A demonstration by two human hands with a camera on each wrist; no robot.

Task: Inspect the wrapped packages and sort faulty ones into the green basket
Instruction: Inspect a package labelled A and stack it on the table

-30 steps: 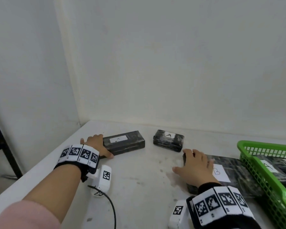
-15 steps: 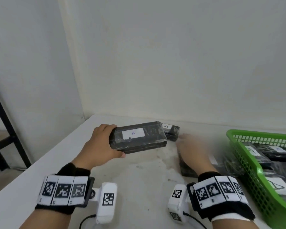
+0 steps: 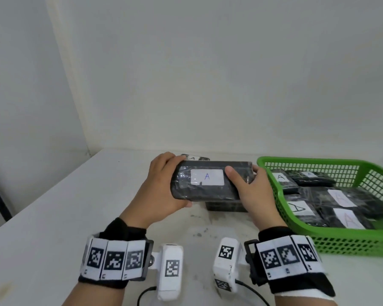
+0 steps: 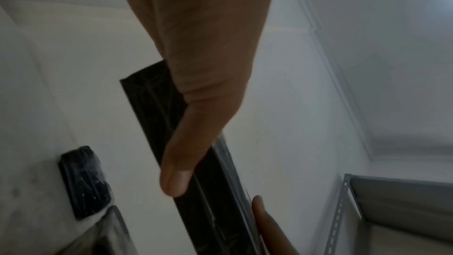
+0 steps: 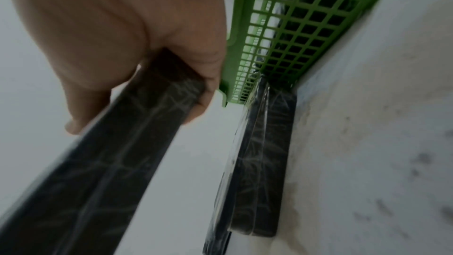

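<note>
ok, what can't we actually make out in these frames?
- Held package: underside and far side hidden in head view; left hand and right hand cover its ends. Wrap faults can't be judged.
- Flat package on the table: label hidden behind the held one.
- Small package at the back: mostly hidden.
- Green basket: cut off at right edge.
- Right wrist view: motion-blurred.

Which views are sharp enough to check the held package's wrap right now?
Head view: sharp and evenly lit; the held package shows its A label and film wrinkles. Left wrist view: dim, the package's edge dark. Right wrist view: motion-blurred, green basket soft.
</note>
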